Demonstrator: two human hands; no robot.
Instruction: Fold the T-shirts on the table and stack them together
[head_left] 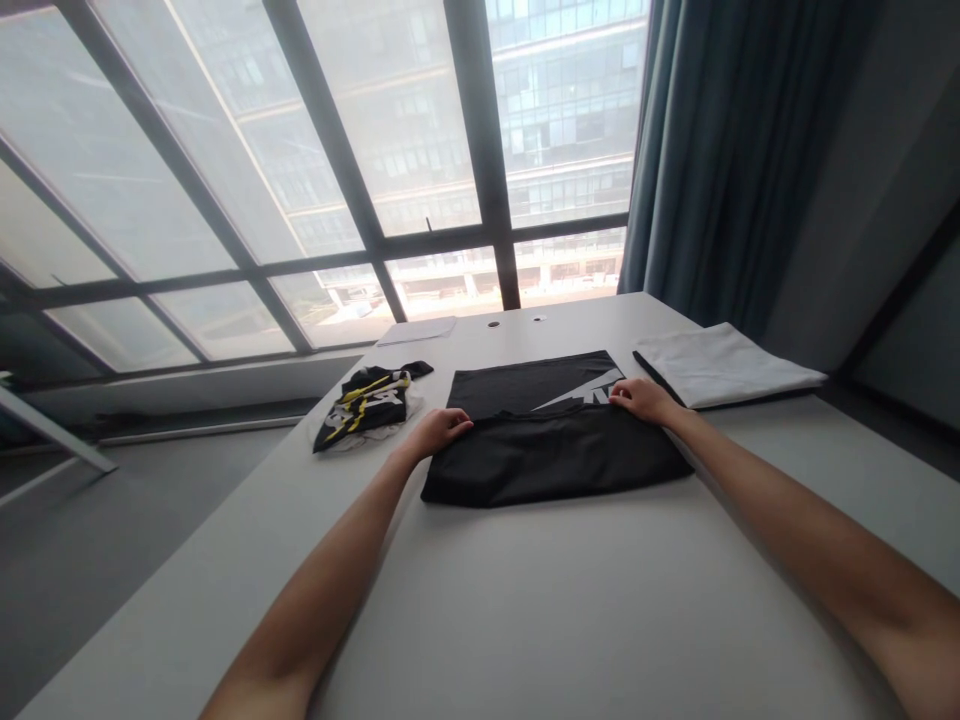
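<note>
A black T-shirt (555, 455) with a pale grey print lies on the white table, its near part folded over toward the window so that the print is partly covered. My left hand (442, 430) pinches the folded edge at its left end. At the right end of that same edge, beside the print, my right hand (640, 398) has its fingers closed on the cloth. Both forearms reach in from the bottom of the view.
Left of the shirt lies a crumpled black, yellow and white garment (367, 405). A folded white cloth (727, 365) with black beneath it rests at the right. A flat white sheet (417, 331) is near the far edge of the table (555, 600). Windows and a curtain (705, 160) stand behind.
</note>
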